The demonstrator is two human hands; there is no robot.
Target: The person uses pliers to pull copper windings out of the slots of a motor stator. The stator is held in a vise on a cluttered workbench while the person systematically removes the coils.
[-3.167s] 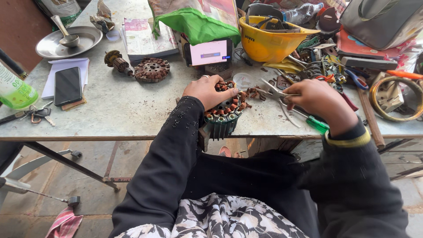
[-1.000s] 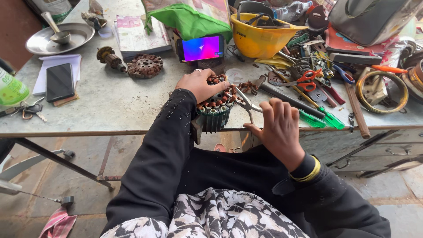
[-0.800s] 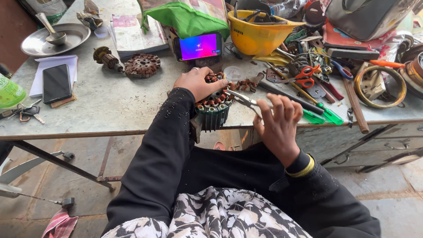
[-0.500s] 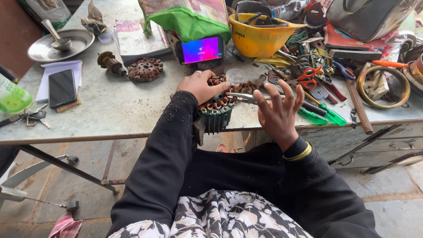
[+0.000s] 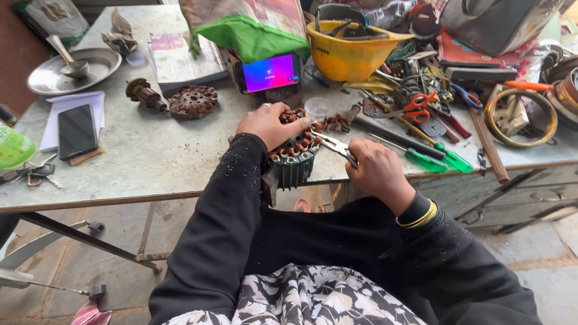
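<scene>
left hand (image 5: 269, 124): fingers clasp stator (image 5: 293, 154) at desk (image 5: 150, 162) edge | right hand (image 5: 376, 170): fingers wrapped round pliers (image 5: 333, 144), tips at stator windings

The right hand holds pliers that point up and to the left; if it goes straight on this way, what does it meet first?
Most likely the motor stator: the pliers in the right hand already have their tips at its copper windings. Just behind sits the left hand, resting on the stator's top, though depth is hard to judge.
</scene>
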